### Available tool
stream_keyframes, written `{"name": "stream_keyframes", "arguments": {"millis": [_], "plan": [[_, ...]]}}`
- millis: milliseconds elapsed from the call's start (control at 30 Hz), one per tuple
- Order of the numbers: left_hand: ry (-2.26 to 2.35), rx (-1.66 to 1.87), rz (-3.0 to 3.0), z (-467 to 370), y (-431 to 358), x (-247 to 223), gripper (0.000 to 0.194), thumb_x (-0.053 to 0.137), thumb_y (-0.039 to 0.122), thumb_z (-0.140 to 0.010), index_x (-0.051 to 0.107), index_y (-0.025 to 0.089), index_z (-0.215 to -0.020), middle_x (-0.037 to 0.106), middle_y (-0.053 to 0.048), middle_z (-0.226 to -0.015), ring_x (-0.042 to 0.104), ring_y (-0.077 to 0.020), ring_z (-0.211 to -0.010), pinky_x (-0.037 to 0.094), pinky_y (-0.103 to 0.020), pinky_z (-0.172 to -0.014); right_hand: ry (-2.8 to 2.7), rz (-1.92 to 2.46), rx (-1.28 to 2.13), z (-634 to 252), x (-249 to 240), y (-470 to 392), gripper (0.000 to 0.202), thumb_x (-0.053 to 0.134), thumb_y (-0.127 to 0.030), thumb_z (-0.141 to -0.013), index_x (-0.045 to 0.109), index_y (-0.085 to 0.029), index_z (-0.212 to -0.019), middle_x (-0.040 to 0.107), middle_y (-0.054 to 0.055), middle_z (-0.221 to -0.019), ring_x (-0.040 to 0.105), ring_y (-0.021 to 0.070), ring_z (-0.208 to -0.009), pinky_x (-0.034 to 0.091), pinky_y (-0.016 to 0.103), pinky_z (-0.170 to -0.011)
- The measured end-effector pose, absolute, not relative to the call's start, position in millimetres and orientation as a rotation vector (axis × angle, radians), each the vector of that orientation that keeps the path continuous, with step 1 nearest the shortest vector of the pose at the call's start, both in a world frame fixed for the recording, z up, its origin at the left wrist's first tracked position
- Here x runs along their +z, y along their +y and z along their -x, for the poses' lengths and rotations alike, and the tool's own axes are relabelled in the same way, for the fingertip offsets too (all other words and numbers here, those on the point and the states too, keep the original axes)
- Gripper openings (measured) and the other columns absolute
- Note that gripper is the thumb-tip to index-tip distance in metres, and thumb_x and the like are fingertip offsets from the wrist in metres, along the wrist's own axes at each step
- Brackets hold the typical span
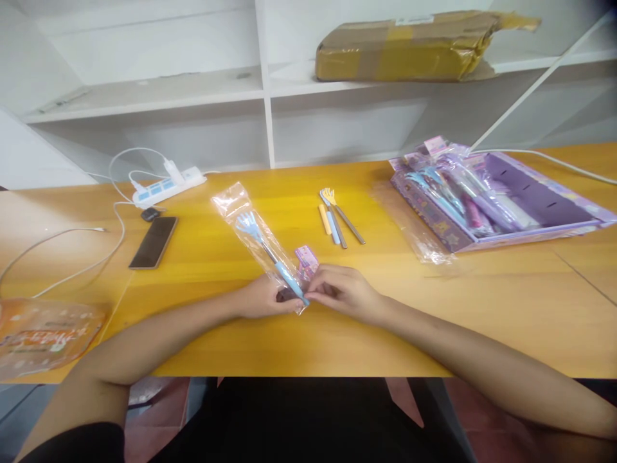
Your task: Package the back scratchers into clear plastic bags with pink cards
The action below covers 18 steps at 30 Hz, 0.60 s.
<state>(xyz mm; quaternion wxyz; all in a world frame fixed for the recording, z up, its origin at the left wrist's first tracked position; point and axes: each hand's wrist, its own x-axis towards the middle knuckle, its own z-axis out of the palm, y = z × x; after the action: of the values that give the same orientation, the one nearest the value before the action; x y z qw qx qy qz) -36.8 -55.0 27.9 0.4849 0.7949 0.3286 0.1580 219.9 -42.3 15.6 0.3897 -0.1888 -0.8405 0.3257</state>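
A light-blue back scratcher (288,278) with a claw-shaped head lies slanted inside a clear plastic bag (232,200). My left hand (263,297) is closed around the handle end of the bagged scratcher, low over the table. My right hand (344,290) is closed in a pinch at that same end, its fingertips touching the bag or the handle tip; exactly which, I cannot tell. Just beyond my fingers is a small pink-and-purple printed card (306,258). Farther back lie unwrapped yellow and blue scratchers (333,217) with metal rods.
A purple display box (463,243) with several bagged scratchers stands at the right, beside loose clear plastic (429,247). At the left are a phone (154,242), a power strip (168,186), cables and an orange printed bag (48,337). A taped parcel (405,48) rests on the shelf.
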Motion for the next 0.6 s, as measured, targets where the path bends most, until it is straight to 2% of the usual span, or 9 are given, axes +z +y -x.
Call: {"name": "stream_keyframes", "arguments": {"millis": [100,233,400,467,600], "plan": [[0.770,0.359,-1.924,38,-54,27,0.034,0.060,0.049,-0.106,0.072,0.017,-0.103,0.071,-0.003,-0.088,0.062,-0.0144,-0.077,0.050,-0.027,-0.073,-2.114,0.527,0.879,-220,13,-42,0.014,0.073,-0.031,-0.105,0.069,-0.021,-0.095,0.064,-0.001,-0.081,0.055,0.0099,-0.063,0.045,0.024,-0.059],[0.696,0.310,-1.940,41,-52,22,0.035,0.053,0.046,-0.110,0.071,0.017,-0.105,0.074,-0.005,-0.090,0.068,-0.0158,-0.082,0.053,-0.029,-0.081,-2.068,0.643,1.013,-223,9,-40,0.021,0.075,-0.038,-0.103,0.064,-0.022,-0.112,0.064,-0.003,-0.083,0.056,0.0107,-0.063,0.046,0.024,-0.058],[0.659,0.289,-2.055,41,-52,24,0.042,0.048,0.042,-0.114,0.074,0.019,-0.090,0.078,-0.005,-0.092,0.071,-0.0179,-0.095,0.051,-0.032,-0.099,-2.322,0.512,0.978,-226,16,-37,0.023,0.067,-0.038,-0.108,0.068,-0.020,-0.094,0.070,0.002,-0.085,0.062,0.0138,-0.075,0.048,0.027,-0.072],[0.635,0.305,-2.073,41,-52,24,0.040,0.049,0.041,-0.113,0.075,0.020,-0.091,0.079,-0.004,-0.090,0.071,-0.0174,-0.094,0.051,-0.031,-0.099,-2.383,0.431,0.979,-226,19,-37,0.024,0.062,-0.036,-0.111,0.070,-0.019,-0.095,0.072,0.003,-0.089,0.065,0.0146,-0.081,0.049,0.028,-0.077],[0.601,0.333,-2.067,40,-51,24,0.030,0.054,0.039,-0.111,0.079,0.022,-0.104,0.078,-0.003,-0.084,0.072,-0.0174,-0.087,0.053,-0.029,-0.091,-2.394,0.388,1.002,-226,20,-38,0.025,0.061,-0.035,-0.112,0.070,-0.019,-0.095,0.070,0.002,-0.087,0.063,0.0133,-0.077,0.048,0.028,-0.075]]}}
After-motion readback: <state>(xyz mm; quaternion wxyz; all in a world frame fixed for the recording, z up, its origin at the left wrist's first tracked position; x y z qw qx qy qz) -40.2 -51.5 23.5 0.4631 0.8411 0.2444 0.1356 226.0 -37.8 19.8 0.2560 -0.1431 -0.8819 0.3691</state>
